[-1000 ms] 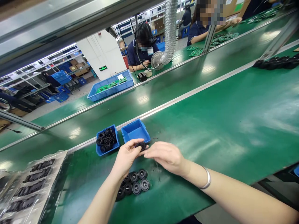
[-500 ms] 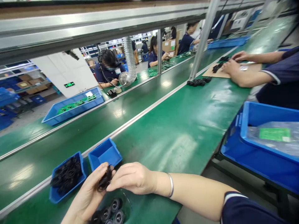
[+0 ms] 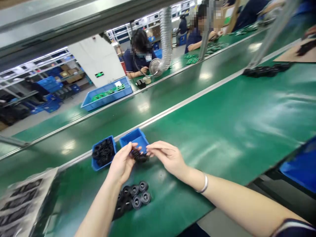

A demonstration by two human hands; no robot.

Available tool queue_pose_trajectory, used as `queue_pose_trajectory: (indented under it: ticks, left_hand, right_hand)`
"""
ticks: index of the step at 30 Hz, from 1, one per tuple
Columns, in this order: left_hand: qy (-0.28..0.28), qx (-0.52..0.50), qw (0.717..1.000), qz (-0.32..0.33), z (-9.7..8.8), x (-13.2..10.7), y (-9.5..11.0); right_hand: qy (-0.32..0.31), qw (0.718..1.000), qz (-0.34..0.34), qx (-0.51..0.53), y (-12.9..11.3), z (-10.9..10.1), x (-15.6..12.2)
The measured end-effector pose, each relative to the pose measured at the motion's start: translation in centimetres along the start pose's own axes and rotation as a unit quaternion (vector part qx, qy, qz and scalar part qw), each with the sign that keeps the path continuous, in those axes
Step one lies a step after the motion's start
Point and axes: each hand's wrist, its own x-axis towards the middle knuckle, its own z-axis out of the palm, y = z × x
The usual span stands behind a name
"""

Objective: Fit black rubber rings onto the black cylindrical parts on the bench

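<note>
My left hand (image 3: pixel 123 162) is closed around a dark black part (image 3: pixel 139 156) that looks ribbed or coiled; blur hides its exact kind. Beside its right end, my right hand (image 3: pixel 169 157) has thumb and fingers pinched together. Whatever those fingertips hold is too small to make out. Just behind the hands sits a small blue bin (image 3: pixel 134 135) with a bare floor visible. Left of it, another blue bin (image 3: pixel 115 144) is heaped with black ring-like parts (image 3: pixel 103 152). Below my hands, several round black parts (image 3: pixel 137 201) with ringed tops stand in rows on the green table (image 3: pixel 187 200).
At the left lies a pale tray (image 3: pixel 46 184) with rows of black pieces. A metal rail (image 3: pixel 177 104) runs behind the bins. Beyond it are a long blue tray (image 3: pixel 108 95) of green boards and co-workers (image 3: pixel 139 56). More black parts (image 3: pixel 266 70) lie by a post.
The view has swung left and down, so the pale tray now shows. My right fingertips have shifted from the front of the black part to its right end.
</note>
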Motion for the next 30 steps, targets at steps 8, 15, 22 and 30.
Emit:
queue_pose_trajectory:
  ticks: [8,15,22,30]
  left_hand:
    - [0.070,-0.058,0.994,0.067,-1.0,2.2,-0.3]
    - [0.072,-0.116,0.991,0.016,0.5,3.7,0.1]
    - [0.076,-0.182,0.980,-0.005,0.9,4.3,0.3]
    - [0.088,-0.204,0.974,0.033,0.6,4.7,0.0]
  right_hand:
    - [0.096,0.983,0.132,0.080,0.9,-0.7,0.6]
    - [0.109,0.984,0.131,0.061,1.6,-1.3,1.0]
    - [0.128,0.980,0.137,0.064,2.2,-1.4,1.6]
    - [0.163,0.971,0.154,0.080,2.7,-1.5,1.7]
